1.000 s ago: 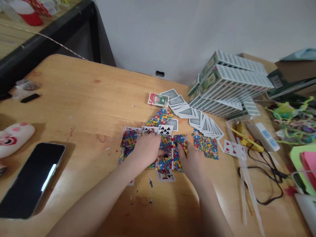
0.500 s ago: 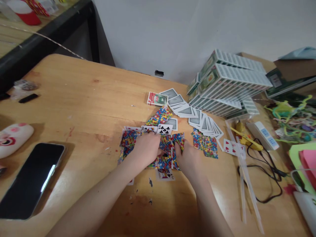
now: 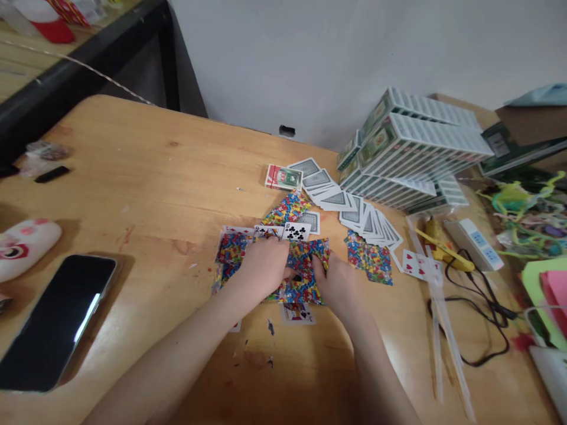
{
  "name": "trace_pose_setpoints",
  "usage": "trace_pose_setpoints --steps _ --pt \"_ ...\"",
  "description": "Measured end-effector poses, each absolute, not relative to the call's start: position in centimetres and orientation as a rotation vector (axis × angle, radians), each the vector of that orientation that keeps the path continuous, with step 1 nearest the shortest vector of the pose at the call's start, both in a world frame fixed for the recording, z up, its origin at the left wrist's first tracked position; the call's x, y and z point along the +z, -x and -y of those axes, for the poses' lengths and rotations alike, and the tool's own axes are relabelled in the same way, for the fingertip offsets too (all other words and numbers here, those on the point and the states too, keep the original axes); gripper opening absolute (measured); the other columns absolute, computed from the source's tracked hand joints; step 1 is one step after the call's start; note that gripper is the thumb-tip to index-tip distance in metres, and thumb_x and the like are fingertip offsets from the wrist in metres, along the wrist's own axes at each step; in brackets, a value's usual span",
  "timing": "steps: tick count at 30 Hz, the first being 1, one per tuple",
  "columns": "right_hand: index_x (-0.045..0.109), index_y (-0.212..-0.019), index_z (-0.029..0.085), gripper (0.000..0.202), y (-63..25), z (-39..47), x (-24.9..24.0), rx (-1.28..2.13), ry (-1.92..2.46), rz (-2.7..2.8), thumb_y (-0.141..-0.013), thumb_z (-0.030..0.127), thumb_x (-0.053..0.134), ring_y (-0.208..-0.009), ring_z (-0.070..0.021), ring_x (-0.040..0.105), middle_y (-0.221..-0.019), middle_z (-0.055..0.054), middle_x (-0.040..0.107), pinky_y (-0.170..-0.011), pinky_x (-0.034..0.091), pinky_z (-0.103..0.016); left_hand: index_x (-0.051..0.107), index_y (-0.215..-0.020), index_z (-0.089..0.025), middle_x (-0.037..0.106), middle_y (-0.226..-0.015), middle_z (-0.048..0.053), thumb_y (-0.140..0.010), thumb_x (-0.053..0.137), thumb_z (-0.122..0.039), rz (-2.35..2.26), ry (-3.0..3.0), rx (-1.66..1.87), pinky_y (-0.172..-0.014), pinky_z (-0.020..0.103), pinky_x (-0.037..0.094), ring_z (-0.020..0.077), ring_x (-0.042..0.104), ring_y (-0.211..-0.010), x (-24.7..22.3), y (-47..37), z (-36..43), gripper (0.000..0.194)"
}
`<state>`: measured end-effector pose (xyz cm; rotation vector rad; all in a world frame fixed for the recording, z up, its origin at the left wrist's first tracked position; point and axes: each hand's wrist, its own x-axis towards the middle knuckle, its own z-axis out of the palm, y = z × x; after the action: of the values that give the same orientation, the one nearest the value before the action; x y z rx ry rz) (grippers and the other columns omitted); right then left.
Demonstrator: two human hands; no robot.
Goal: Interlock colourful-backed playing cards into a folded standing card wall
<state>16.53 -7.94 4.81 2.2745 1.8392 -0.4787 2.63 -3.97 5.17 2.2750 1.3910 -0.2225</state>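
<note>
Lying on the surface, colourful patterned pieces meet beneath the left hand and right hand, whose grips I cannot tell; the earlier white gap has closed. Stacked card boxes hide their contents.

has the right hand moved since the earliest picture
Yes: judged against the red-and-green box on the table, the right hand has shifted slightly left, toward the left hand.
</note>
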Motion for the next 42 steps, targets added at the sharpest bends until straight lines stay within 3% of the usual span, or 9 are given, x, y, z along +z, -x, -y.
trace_pose_setpoints --steps 17,26,42 --pt "0.052 -0.088 0.014 0.021 -17.1 8.1 4.4 -0.365 -2.127 -2.006 -0.090 0.029 0.037 -0.062 -0.0184 0.065 -0.067 -0.008 0.066 -0.048 0.035 -0.022 0.057 -0.082 -0.013 0.064 -0.086 0.012 -0.073 0.061 -0.034 -1.351 -2.302 -0.215 -0.066 0.037 0.048 0.0290 0.062 -0.082 5.1 -2.5 4.0 0.024" --pt "0.050 -0.084 0.014 0.020 -14.3 8.0 5.8 -0.221 -2.085 -1.897 -0.089 0.025 0.034 -0.058 -0.0226 0.066 -0.064 -0.010 0.064 -0.043 0.037 -0.024 0.057 -0.082 -0.012 0.065 -0.085 0.012 -0.071 0.062 -0.030 -1.368 -2.260 -0.220 -0.066 0.038 0.049 0.0298 0.062 -0.081 5.4 -2.7 3.9 0.021" --pt "0.048 -0.085 0.018 0.011 -17.8 12.3 4.7 -0.974 -2.374 -1.886 -0.084 0.027 0.042 -0.055 -0.0160 0.060 -0.065 -0.004 0.064 -0.045 0.031 -0.021 0.057 -0.079 -0.014 0.064 -0.085 0.012 -0.070 0.064 -0.040 -1.381 -2.243 -0.238 -0.063 0.034 0.047 0.0283 0.062 -0.079 5.3 -2.7 3.8 0.029"
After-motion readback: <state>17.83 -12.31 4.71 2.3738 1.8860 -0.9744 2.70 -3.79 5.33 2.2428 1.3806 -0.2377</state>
